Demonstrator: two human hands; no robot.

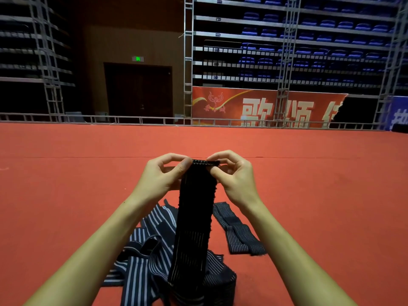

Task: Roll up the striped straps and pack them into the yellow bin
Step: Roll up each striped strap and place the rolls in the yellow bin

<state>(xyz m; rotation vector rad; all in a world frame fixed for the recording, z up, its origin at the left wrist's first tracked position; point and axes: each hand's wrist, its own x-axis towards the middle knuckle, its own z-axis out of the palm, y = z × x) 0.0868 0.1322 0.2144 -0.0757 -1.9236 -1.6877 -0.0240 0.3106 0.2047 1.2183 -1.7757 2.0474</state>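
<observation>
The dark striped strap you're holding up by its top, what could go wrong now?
1. Both the left hand and the right hand only pinch the top edge of the long dark striped elastic strap, so the first fold might slip loose.
2. Its lower end hangs into the pile of loose striped straps on the red carpet and could snag.
3. No yellow bin is in view.

An indoor arena: tiered blue seats [326, 38] above red carpet [66, 173].

You've got a dark woven cloth strap [194, 217] there, ribbed, matt, fuzzy along its edges. The pile of straps [143, 257] under it is striped elastic cloth. The red carpet [66, 184] looks matt, felt-like; the railing [141, 119] is dull metal.
</observation>
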